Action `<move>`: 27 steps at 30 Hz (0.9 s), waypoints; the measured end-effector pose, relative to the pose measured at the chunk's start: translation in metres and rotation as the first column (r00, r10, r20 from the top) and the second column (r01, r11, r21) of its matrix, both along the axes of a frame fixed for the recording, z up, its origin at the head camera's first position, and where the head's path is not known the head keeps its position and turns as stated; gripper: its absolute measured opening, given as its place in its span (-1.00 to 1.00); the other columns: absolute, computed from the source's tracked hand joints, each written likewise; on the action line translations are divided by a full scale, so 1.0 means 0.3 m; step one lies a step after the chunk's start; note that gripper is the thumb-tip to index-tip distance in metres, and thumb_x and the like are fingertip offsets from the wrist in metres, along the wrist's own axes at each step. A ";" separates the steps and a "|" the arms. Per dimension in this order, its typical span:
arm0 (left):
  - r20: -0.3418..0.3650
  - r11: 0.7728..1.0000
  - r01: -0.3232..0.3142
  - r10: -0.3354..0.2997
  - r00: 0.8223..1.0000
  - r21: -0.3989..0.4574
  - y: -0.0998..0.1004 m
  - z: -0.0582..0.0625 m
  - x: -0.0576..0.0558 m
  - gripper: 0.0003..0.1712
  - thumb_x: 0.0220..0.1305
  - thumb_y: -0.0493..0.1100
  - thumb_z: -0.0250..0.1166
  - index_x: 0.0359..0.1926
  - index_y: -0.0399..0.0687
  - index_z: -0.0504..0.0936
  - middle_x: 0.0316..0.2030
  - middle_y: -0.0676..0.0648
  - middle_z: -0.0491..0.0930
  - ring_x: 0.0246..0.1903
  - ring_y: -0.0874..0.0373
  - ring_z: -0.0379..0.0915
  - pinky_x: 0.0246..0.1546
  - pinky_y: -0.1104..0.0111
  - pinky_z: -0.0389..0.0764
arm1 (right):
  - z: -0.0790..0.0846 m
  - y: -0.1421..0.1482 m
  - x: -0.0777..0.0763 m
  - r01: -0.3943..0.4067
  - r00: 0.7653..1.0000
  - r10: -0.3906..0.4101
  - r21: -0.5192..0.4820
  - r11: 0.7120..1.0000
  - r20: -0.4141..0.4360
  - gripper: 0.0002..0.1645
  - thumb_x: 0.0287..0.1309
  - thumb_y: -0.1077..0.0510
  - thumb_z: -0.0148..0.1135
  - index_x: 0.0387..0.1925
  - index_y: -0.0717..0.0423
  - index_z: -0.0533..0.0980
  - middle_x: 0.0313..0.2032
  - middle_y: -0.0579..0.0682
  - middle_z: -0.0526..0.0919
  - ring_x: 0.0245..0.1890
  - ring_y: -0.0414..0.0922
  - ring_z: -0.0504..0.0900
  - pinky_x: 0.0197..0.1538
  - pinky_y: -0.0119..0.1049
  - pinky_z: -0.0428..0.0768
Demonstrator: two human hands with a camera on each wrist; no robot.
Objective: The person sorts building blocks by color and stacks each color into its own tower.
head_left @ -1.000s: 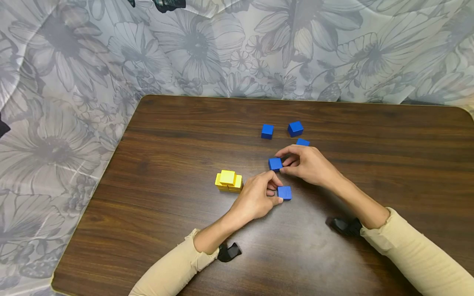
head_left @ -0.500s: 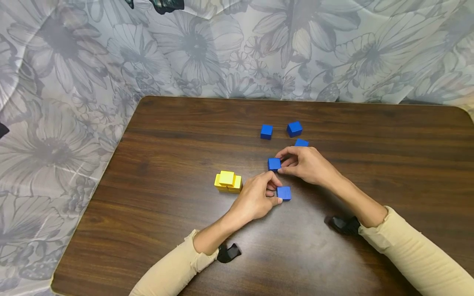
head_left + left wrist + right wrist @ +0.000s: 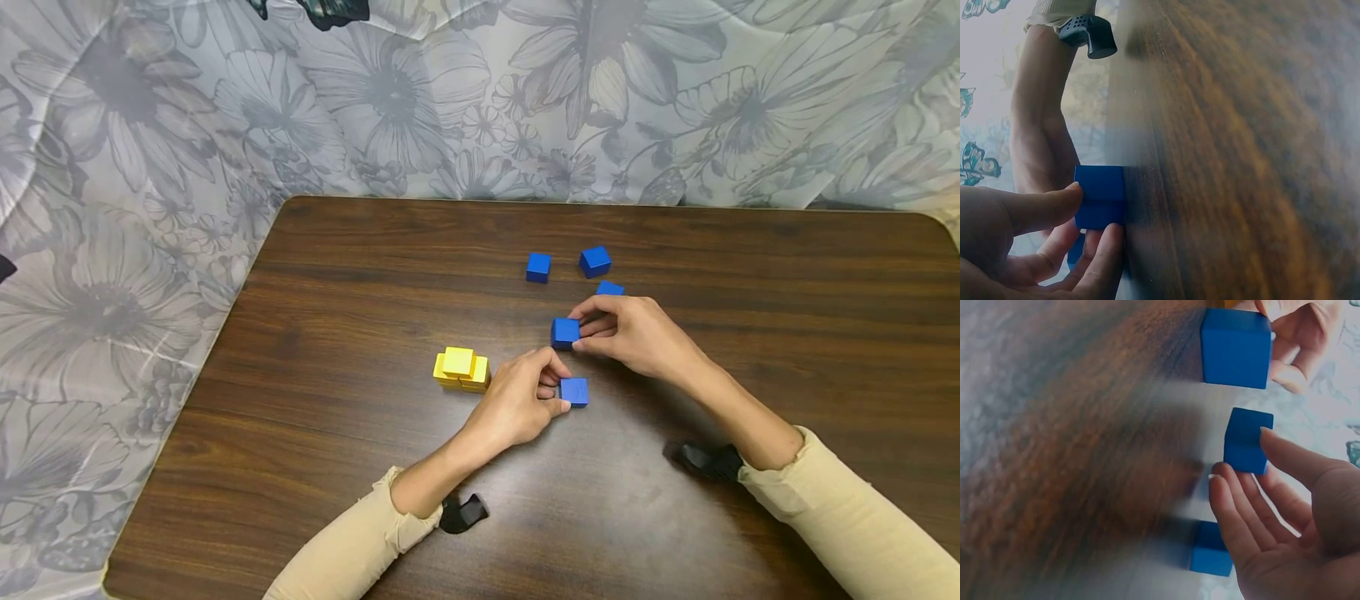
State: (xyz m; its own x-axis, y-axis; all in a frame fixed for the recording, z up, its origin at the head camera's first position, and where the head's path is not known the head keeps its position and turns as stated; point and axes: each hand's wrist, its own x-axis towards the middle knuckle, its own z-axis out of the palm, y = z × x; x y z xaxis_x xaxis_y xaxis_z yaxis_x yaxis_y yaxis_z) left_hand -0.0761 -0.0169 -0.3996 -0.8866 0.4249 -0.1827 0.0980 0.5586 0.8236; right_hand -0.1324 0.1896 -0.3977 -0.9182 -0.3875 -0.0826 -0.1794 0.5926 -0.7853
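Note:
My left hand (image 3: 517,398) pinches a blue cube (image 3: 573,392) between thumb and fingertips, near the middle of the table. In the left wrist view that blue cube (image 3: 1099,197) is right at the wood surface. Just beyond it, my right hand (image 3: 637,337) holds another blue cube (image 3: 566,333) by thumb and forefinger. The right wrist view has this cube (image 3: 1247,440) at the fingertips, tilted, with the left hand's cube (image 3: 1235,350) above it in the picture. Beside the left hand stands a small stack of yellow blocks (image 3: 459,364), one on top, partly overlapped by that hand.
Two loose blue cubes, a left one (image 3: 537,267) and a right one (image 3: 596,262), lie farther back. A third blue cube (image 3: 611,288) is partly hidden behind the right hand. A floral cloth (image 3: 390,100) hangs behind the brown table (image 3: 337,275).
My right hand has shifted slightly to the right with its blue cube over the last half second. The left hand, its cube and the yellow stack have stayed in place.

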 end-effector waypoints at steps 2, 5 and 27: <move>0.000 1.000 0.000 0.000 1.000 0.002 0.001 0.001 -0.001 -0.70 0.12 -0.33 0.49 -0.15 -0.07 0.60 -0.18 0.02 0.59 -0.23 0.27 0.57 -0.18 0.57 0.57 | 0.004 0.008 0.006 0.007 1.000 -0.007 -0.009 1.000 0.000 -0.64 0.09 0.21 0.48 -0.05 0.14 0.62 -0.19 0.04 0.75 -0.17 -0.07 0.75 -0.19 -0.40 0.67; 0.011 1.000 -0.005 0.005 1.000 0.004 0.002 0.001 -0.001 -0.70 0.13 -0.33 0.48 -0.14 -0.07 0.61 -0.18 0.03 0.58 -0.22 0.27 0.57 -0.17 0.57 0.57 | 0.009 0.018 0.015 0.019 1.000 -0.019 -0.012 1.000 -0.008 -0.64 0.10 0.21 0.48 -0.05 0.12 0.62 -0.17 0.03 0.74 -0.17 -0.08 0.75 -0.20 -0.42 0.66; 0.016 0.998 0.014 -0.013 1.000 -0.056 0.009 0.004 -0.006 -0.70 0.13 -0.30 0.49 -0.15 -0.02 0.60 -0.20 0.07 0.56 -0.20 0.25 0.55 -0.18 0.55 0.55 | 0.041 0.121 0.108 0.093 0.993 -0.095 -0.031 0.995 -0.073 -0.69 0.07 0.14 0.51 -0.12 0.06 0.66 -0.20 -0.02 0.73 -0.25 -0.21 0.72 -0.23 -0.46 0.65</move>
